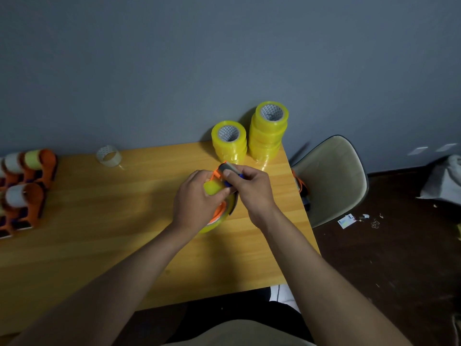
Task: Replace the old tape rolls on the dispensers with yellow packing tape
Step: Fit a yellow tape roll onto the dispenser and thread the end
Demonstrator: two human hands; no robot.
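**A:** What surface is this, and what room surrounds it?

**B:** A wooden table [104, 221] in honey-coloured grain fills the lower left, set against a plain grey-blue wall [174, 58]. At three o'clock, beside the table's right edge, stands a beige chair [331, 181] on a dark floor [389, 258], which has small paper scraps [348, 220] lying on it. A pale cloth bundle [444, 181] sits at the far right edge.

**A:** Is anything holding or storing the tape?

**B:** No boxes or trays. At one o'clock from the hands, two stacks of yellow tape rolls [268, 131] stand on the table's far corner against the wall, the right stack taller. At nine o'clock, a cluster of orange dispensers [27, 188] carries pale, nearly spent rolls. At eleven o'clock, a loose clear tape roll [109, 156] lies on its own.

**A:** And the hands?

**B:** At the centre, both hold an orange dispenser [219, 211] loaded with a yellow roll [212, 188], just above the table. The left hand [197, 196] curls its fingers round the roll and frame. The right hand [252, 188] pinches the grey front end [228, 168] of the dispenser between thumb and forefinger.
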